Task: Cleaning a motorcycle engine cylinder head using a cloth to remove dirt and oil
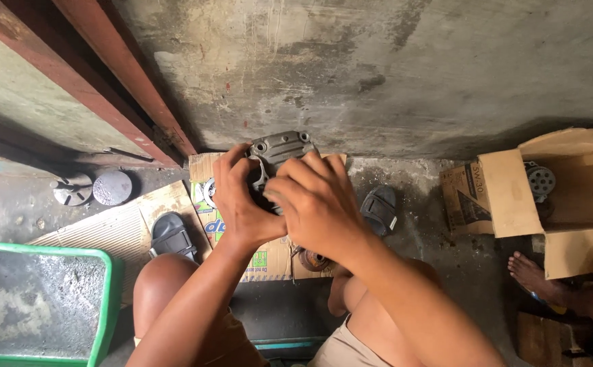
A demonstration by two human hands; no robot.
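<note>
Hands: left hand (242,197), right hand (313,204) clasp grey casting (279,148); sandals (172,236) flank cardboard (269,261).

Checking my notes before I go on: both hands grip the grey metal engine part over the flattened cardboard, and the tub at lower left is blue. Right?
Not quite. The tub at lower left is green, not blue, as the head view shows. The rest stands: the left hand and right hand both grip the grey metal engine part over the flattened cardboard.
</note>
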